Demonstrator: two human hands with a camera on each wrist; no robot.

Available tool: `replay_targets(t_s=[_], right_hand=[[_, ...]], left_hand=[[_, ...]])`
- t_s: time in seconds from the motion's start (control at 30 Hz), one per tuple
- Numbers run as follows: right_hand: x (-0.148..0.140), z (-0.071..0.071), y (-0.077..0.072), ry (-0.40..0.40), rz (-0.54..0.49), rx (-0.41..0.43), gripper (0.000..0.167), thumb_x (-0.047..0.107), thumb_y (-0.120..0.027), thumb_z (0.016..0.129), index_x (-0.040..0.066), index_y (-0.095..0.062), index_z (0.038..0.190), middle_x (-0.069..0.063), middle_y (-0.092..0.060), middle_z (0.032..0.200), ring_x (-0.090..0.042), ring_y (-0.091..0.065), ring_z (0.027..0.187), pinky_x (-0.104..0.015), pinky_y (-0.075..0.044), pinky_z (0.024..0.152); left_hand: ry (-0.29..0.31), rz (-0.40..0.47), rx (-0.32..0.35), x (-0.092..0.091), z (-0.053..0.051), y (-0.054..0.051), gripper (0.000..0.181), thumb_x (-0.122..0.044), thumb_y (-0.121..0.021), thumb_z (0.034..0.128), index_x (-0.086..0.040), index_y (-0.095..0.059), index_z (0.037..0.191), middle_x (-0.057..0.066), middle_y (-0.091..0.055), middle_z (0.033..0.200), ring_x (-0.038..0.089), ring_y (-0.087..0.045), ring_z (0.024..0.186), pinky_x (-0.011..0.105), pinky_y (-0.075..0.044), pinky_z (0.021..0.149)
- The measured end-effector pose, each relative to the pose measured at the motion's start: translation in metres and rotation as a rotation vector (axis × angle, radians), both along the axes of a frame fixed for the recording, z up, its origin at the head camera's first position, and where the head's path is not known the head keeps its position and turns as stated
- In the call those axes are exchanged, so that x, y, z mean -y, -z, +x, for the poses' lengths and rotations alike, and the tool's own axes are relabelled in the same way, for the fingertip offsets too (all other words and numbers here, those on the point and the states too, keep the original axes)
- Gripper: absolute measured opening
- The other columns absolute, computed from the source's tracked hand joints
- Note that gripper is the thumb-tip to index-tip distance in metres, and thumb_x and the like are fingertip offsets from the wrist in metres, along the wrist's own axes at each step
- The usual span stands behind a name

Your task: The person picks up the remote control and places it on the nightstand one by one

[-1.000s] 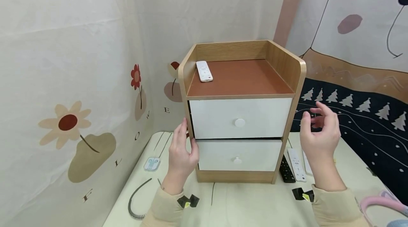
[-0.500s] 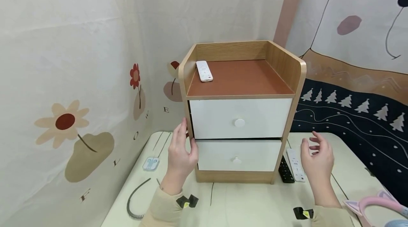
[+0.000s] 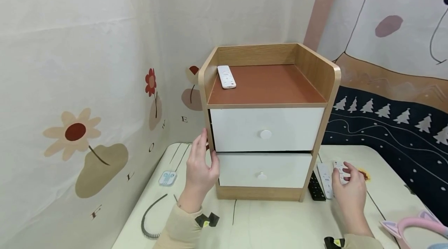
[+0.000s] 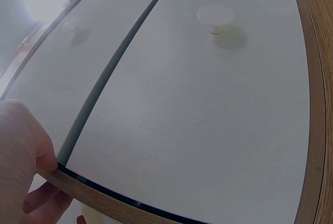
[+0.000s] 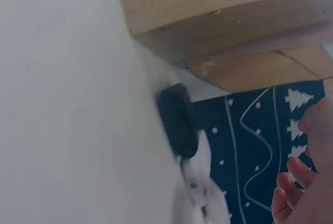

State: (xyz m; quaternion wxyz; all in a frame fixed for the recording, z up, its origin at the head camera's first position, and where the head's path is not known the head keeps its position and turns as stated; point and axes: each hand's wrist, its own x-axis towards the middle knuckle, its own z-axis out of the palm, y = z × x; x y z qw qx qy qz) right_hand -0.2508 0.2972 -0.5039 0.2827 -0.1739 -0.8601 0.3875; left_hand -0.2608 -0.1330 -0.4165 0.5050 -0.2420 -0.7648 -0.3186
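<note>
My left hand (image 3: pixel 201 167) holds the left side panel of a wood-edged cabinet (image 3: pixel 269 192) with two white drawers. In the left wrist view the thumb (image 4: pixel 44 148) lies on the panel's front edge and the fingers sit outside it. My right hand (image 3: pixel 351 194) is right of the cabinet, fingers loosely bent, over a white remote control (image 3: pixel 338 168) it partly hides; the right wrist view shows nothing between the fingers. Beside it lie another white remote control (image 3: pixel 324 180) and a black remote control (image 3: pixel 316 188). One more white remote control (image 3: pixel 226 77) rests on the cabinet's brown top.
A boxed pair of earphones (image 3: pixel 168 178) and a coiled grey cord (image 3: pixel 148 223) lie on the table (image 3: pixel 273 225) at left. Pink cat-ear headphones (image 3: pixel 416 222) are at the front right. Printed cloths (image 3: pixel 392 124) hang close behind.
My right hand has come down from beside the upper drawer to the remote controls on the table. My left hand stays on the cabinet's side.
</note>
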Motion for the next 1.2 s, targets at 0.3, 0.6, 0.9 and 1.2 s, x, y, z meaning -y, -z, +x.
replay_targets(t_s=[0.3, 0.6, 0.9, 1.2], right_hand=[[-0.009, 0.0, 0.017, 0.022, -0.001, 0.06, 0.057, 0.026, -0.053, 0.11, -0.003, -0.049, 0.159, -0.031, -0.057, 0.146, -0.049, -0.057, 0.125, -0.06, -0.046, 0.101], [-0.016, -0.001, 0.027, 0.053, 0.0, 0.117, 0.057, 0.024, -0.054, 0.108, -0.006, -0.05, 0.156, -0.036, -0.055, 0.147, -0.055, -0.051, 0.132, -0.068, -0.043, 0.108], [-0.024, -0.002, 0.035, 0.06, 0.04, 0.322, 0.061, 0.026, -0.056, 0.104, -0.008, -0.049, 0.154, -0.046, -0.044, 0.151, -0.067, -0.04, 0.139, -0.077, -0.038, 0.114], [-0.024, -0.003, 0.038, 0.04, 0.109, 0.423, 0.062, 0.027, -0.058, 0.102, -0.009, -0.051, 0.152, -0.049, -0.042, 0.151, -0.068, -0.038, 0.141, -0.078, -0.038, 0.119]], left_hand=[[-0.005, 0.0, -0.003, 0.001, 0.001, 0.0, 0.083, 0.016, -0.068, 0.0851, 0.008, -0.042, 0.164, 0.03, -0.063, 0.141, 0.042, -0.074, 0.116, 0.05, -0.07, 0.092], [-0.015, -0.001, -0.015, 0.001, -0.001, 0.001, 0.082, 0.015, -0.068, 0.0853, 0.008, -0.043, 0.163, 0.031, -0.064, 0.14, 0.042, -0.073, 0.118, 0.051, -0.069, 0.093], [-0.008, -0.002, -0.017, -0.001, -0.001, 0.0, 0.081, 0.015, -0.067, 0.0854, 0.009, -0.043, 0.163, 0.032, -0.064, 0.139, 0.043, -0.073, 0.116, 0.052, -0.069, 0.093], [0.0, -0.004, -0.009, -0.001, 0.001, -0.001, 0.083, 0.017, -0.067, 0.085, 0.009, -0.042, 0.163, 0.031, -0.063, 0.14, 0.043, -0.074, 0.112, 0.048, -0.07, 0.09]])
